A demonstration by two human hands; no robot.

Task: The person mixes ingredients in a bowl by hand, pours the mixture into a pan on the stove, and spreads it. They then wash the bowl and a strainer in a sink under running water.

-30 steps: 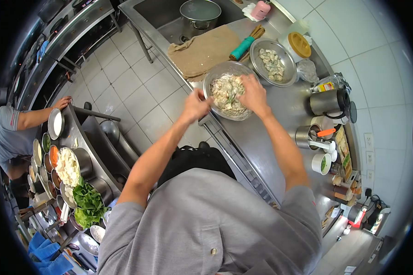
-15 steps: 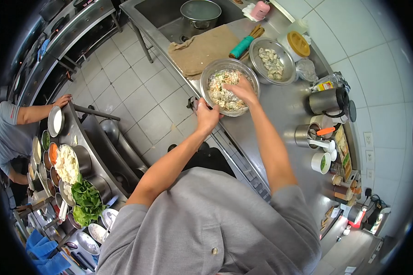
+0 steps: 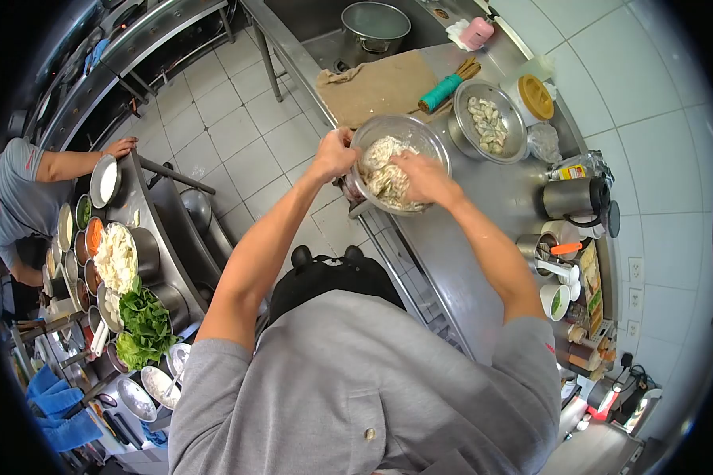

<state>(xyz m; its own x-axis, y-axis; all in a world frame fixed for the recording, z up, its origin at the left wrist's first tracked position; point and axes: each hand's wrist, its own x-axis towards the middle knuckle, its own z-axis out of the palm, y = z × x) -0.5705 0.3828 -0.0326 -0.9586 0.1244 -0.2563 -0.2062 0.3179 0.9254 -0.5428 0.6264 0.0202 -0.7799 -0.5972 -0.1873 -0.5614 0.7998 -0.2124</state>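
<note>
A clear mixing bowl (image 3: pixel 429 136) stands at the worktop's front edge, holding a pale, floury, shredded-looking mixture (image 3: pixel 383 152). My left hand (image 3: pixel 334 155) is closed on the bowl's left rim. Inside the bowl, my right hand (image 3: pixel 425 177) has its curled fingers dug into the mixture, with the fingertips partly hidden. Just to the right is a metal bowl (image 3: pixel 518 142) of greyish, plump pieces that look like shucked oysters (image 3: pixel 488 125).
Behind the bowl lie a brown cloth (image 3: pixel 376 85) and a teal-wrapped bundle of sticks (image 3: pixel 440 93). A sink with a metal pot (image 3: pixel 375 36) is beyond. Jugs and containers line the wall. At left, a person (image 3: pixel 28 186) stands by a counter with leafy greens (image 3: pixel 143 324).
My left hand has shifted from the bowl's near side up to its left rim. My right hand has moved lower in the bowl, and the mixture looks more floury and turned over.
</note>
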